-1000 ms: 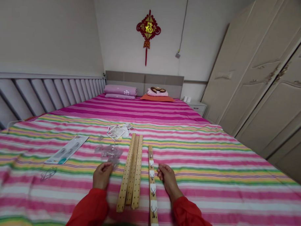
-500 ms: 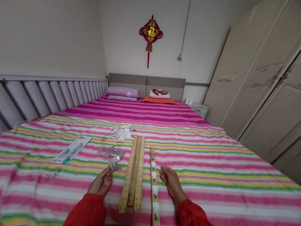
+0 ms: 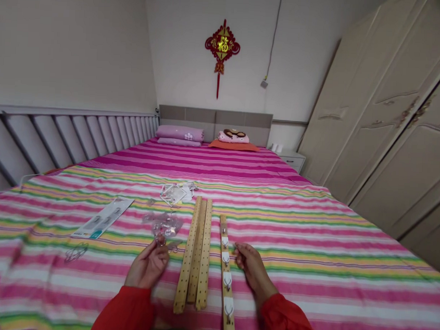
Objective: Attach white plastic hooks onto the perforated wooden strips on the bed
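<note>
My left hand (image 3: 149,263) is closed in a pinch on a small shiny clear piece (image 3: 161,240), too small to make out fully. Just beyond it lies a pile of clear plastic pieces (image 3: 167,225). My right hand (image 3: 250,263) has its fingertips pressed together; whatever they may hold is hidden. It is just right of a wooden strip (image 3: 223,224) carrying several white hooks (image 3: 227,281) in a row. Between my hands, a group of 3 perforated wooden strips (image 3: 203,260) lies side by side on the striped cloth.
A white packaged card (image 3: 104,218) and a thin wire bundle (image 3: 76,252) lie at left. White frames and scraps (image 3: 174,193) sit beyond the plastic pile. The bed has a rail (image 3: 72,138) on the left; a wardrobe (image 3: 384,118) stands at right.
My left hand has drawn slightly back from the plastic pile with a small clear piece in its fingertips. My right hand stays beside the hook strip.
</note>
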A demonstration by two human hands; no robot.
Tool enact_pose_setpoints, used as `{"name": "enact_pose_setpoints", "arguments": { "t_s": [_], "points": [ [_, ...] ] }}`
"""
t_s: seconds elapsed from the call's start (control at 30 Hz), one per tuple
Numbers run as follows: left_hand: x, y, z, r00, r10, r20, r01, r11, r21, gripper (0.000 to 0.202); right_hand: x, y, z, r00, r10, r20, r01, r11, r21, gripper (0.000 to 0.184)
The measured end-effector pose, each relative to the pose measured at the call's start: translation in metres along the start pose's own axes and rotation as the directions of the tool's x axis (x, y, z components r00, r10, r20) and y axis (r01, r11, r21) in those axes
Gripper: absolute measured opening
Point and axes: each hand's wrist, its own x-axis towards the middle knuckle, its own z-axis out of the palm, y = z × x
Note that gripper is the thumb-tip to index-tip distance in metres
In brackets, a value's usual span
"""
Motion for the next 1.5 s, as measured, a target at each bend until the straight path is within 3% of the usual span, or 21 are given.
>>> {"name": "enact_pose_setpoints", "arguments": {
  "t_s": [0.1, 0.17, 0.23, 0.33, 0.47, 0.57, 0.67, 0.8, 0.93, 1.13, 1.23, 1.37, 1.5],
  "points": [
    [-0.005, -0.008, 0.008, 0.999, 0.044, 0.004, -0.044, 0.983, 0.176, 0.015, -0.007, -0.006, 0.008, 1.0, -0.006, 0.029, 0.007, 0.999, -0.048, 0.028],
    [-0.009, -0.015, 0.014, 0.996, 0.09, 0.027, -0.093, 0.925, 0.368, 0.011, -0.014, -0.013, 0.016, 0.997, 0.007, 0.071, -0.002, 0.997, -0.074, 0.028],
    [-0.014, -0.023, 0.02, 0.985, 0.13, 0.113, -0.172, 0.809, 0.562, 0.017, -0.022, -0.022, 0.026, 0.991, 0.021, 0.129, -0.007, 0.995, -0.104, 0.029],
    [-0.024, -0.034, 0.03, 0.939, 0.173, 0.296, -0.341, 0.555, 0.759, 0.029, -0.037, -0.034, 0.041, 0.972, 0.058, 0.228, -0.027, 0.99, -0.136, 0.029],
    [-0.037, -0.046, 0.042, 0.841, 0.185, 0.509, -0.54, 0.235, 0.808, 0.023, -0.054, -0.042, 0.054, 0.924, 0.114, 0.364, -0.071, 0.989, -0.131, 0.029],
    [-0.045, -0.055, 0.048, 0.802, 0.144, 0.579, -0.596, 0.144, 0.79, 0.019, -0.062, -0.043, 0.057, 0.889, 0.149, 0.433, -0.108, 0.987, -0.118, 0.031],
    [-0.048, -0.062, 0.05, 0.808, 0.1, 0.58, -0.588, 0.154, 0.794, 0.02, -0.067, -0.042, 0.056, 0.888, 0.165, 0.428, -0.139, 0.986, -0.092, 0.03],
    [-0.045, -0.069, 0.05, 0.84, 0.055, 0.54, -0.536, 0.236, 0.81, 0.02, -0.067, -0.039, 0.053, 0.908, 0.157, 0.388, -0.136, 0.987, -0.081, 0.027],
    [-0.041, -0.076, 0.049, 0.841, 0.048, 0.539, -0.536, 0.214, 0.817, 0.022, -0.065, -0.037, 0.051, 0.921, 0.151, 0.359, -0.142, 0.988, -0.052, 0.023],
    [-0.04, -0.083, 0.047, 0.868, 0.259, 0.424, -0.483, 0.24, 0.842, 0.017, -0.064, -0.038, 0.048, 0.944, 0.098, 0.316, -0.078, 0.994, -0.075, 0.021],
    [-0.037, -0.083, 0.045, 0.88, 0.341, 0.331, -0.44, 0.323, 0.838, 0.022, -0.062, -0.037, 0.045, 0.953, 0.077, 0.293, -0.053, 0.995, -0.089, 0.021],
    [-0.03, -0.086, 0.043, 0.954, 0.218, 0.204, -0.289, 0.493, 0.821, 0.044, -0.059, -0.034, 0.041, 0.943, 0.083, 0.321, -0.037, 0.989, -0.146, 0.024],
    [-0.028, -0.087, 0.045, 0.975, 0.073, 0.209, -0.219, 0.463, 0.859, 0.049, -0.057, -0.034, 0.037, 0.91, 0.128, 0.395, -0.018, 0.963, -0.27, 0.026]
  ]
}}
